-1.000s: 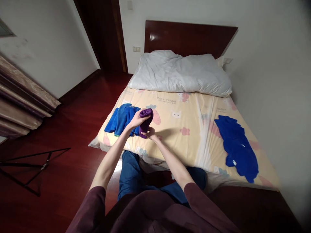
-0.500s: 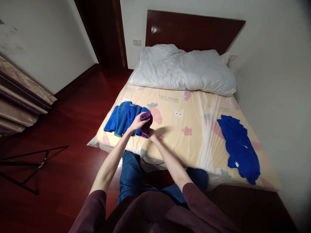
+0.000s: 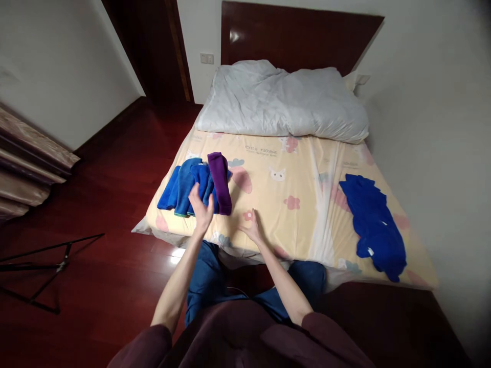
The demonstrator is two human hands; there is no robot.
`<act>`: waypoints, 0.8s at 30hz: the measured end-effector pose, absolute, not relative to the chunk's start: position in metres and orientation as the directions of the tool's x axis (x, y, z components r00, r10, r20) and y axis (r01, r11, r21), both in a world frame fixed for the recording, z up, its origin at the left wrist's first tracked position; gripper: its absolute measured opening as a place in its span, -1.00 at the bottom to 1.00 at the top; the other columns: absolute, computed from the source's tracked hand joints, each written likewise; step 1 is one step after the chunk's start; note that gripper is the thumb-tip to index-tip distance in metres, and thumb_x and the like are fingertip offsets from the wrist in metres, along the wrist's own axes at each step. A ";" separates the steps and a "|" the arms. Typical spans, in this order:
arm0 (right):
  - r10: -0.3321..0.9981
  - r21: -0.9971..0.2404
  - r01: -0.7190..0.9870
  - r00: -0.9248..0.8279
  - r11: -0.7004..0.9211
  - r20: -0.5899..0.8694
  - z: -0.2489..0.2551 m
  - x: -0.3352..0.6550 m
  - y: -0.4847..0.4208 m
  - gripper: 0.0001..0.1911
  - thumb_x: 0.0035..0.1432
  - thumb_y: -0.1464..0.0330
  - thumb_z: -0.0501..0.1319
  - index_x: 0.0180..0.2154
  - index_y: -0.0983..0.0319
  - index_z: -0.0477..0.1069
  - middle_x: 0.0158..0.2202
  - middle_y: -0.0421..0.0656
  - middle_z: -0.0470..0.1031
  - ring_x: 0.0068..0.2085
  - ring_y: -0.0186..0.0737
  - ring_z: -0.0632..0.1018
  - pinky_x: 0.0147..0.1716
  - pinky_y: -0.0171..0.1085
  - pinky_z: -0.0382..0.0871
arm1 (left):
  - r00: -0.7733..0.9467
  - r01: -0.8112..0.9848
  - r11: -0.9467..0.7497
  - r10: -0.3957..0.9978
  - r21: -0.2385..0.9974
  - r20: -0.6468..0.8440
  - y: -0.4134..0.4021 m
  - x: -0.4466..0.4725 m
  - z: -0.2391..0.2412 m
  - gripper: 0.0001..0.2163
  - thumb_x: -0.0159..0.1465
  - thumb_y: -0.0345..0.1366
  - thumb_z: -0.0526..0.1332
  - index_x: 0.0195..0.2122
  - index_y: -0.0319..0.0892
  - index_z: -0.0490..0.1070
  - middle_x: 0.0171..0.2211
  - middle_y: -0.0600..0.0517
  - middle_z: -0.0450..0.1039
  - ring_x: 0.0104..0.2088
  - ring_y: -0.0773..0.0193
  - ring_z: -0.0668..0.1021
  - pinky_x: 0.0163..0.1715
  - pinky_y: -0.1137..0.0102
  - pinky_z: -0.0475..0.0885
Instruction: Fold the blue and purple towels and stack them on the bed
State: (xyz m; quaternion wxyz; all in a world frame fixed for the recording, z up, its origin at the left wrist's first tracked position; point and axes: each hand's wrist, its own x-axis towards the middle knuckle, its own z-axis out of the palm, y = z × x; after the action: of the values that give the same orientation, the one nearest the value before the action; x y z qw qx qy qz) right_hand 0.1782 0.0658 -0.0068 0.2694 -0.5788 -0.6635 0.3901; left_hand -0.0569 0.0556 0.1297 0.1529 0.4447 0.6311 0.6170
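The purple cloth [image 3: 220,183] has gone down onto the blue cloths [image 3: 186,185], left of centre. The left hand [image 3: 202,214] and right hand [image 3: 253,231] are spread and empty.

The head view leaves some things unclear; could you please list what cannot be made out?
Head view: blue cloths, partly hidden by the left hand and purple cloth.
Head view: black stand, cut off by the left edge.
Head view: white tags, any print too small to read.

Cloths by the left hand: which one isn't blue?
The purple cloth, lying over the right end of the row; the other cloths there are blue.
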 end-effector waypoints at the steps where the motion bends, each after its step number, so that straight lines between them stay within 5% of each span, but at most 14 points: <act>1: 0.985 -0.830 0.558 -0.145 0.002 -0.095 -0.013 0.191 0.053 0.18 0.00 0.25 0.43 0.49 0.22 -0.18 0.48 0.14 0.05 0.49 0.09 0.10 0.42 0.03 0.11 | -0.513 0.326 -0.140 0.805 0.935 0.299 0.033 -0.047 0.113 -0.43 0.25 -0.22 0.36 0.28 -0.12 0.32 0.35 -0.20 0.24 0.40 -0.09 0.22 0.45 0.07 0.02; 4: 0.991 -0.849 0.528 -0.092 -0.035 -0.098 -0.025 0.228 0.022 0.00 0.05 0.25 0.40 0.45 0.14 0.03 0.46 0.05 0.13 0.48 0.00 0.16 0.43 -0.03 0.13 | -0.118 0.322 -0.072 0.986 0.944 0.115 -0.033 -0.012 0.062 -0.66 0.22 -0.36 0.31 0.04 -0.05 0.53 0.11 -0.18 0.48 0.22 -0.10 0.44 0.35 0.04 0.24; 6: 0.992 -0.869 0.493 -0.091 -0.033 -0.090 -0.030 0.250 0.009 -0.16 0.11 0.21 0.34 0.39 0.14 0.17 0.42 0.03 0.23 0.44 0.01 0.25 0.41 0.02 0.17 | 0.211 0.455 -0.109 0.977 0.884 0.012 -0.066 0.010 0.033 -0.68 0.23 -0.44 0.23 -0.02 -0.01 0.56 0.05 -0.14 0.52 0.16 -0.07 0.48 0.27 -0.01 0.31; 9: 0.995 -0.899 0.433 -0.044 -0.061 -0.089 -0.032 0.274 -0.006 -0.33 0.15 0.14 0.29 0.27 0.18 0.37 0.33 0.04 0.38 0.36 0.05 0.38 0.36 0.07 0.26 | 0.435 0.582 -0.228 0.898 0.780 -0.063 -0.081 0.030 0.007 -0.64 0.27 -0.48 0.13 -0.01 -0.01 0.56 0.07 -0.11 0.54 0.17 -0.04 0.49 0.24 -0.02 0.34; 16: 0.975 -0.979 0.149 0.197 -0.137 -0.106 -0.022 0.312 -0.045 -0.53 0.12 0.02 0.30 0.02 0.04 0.56 0.09 -0.03 0.61 0.12 0.09 0.61 0.20 0.14 0.46 | 0.476 0.773 -0.473 0.873 0.423 0.106 0.048 0.020 0.017 -0.46 0.18 -0.54 0.09 0.17 -0.09 0.49 0.23 -0.17 0.47 0.32 -0.05 0.41 0.36 -0.02 0.22; 24: 0.790 -0.981 -0.165 0.585 -0.105 -0.183 -0.019 0.405 -0.107 -0.47 0.07 -0.09 0.33 -0.05 0.10 0.55 0.04 0.05 0.62 -0.06 0.17 0.69 -0.03 0.17 0.61 | 0.521 0.853 -0.521 0.853 -0.037 -0.019 0.137 -0.023 0.034 -0.42 0.01 -0.59 0.10 -0.01 -0.01 0.63 0.16 -0.17 0.53 0.26 -0.03 0.49 0.27 0.00 0.32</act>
State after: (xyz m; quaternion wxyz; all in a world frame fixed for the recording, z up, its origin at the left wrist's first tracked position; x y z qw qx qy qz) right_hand 0.4054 -0.1072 -0.0194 0.6222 -0.6367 -0.2453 0.3837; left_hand -0.0233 0.1367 0.0338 -0.0113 0.8720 0.4891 -0.0175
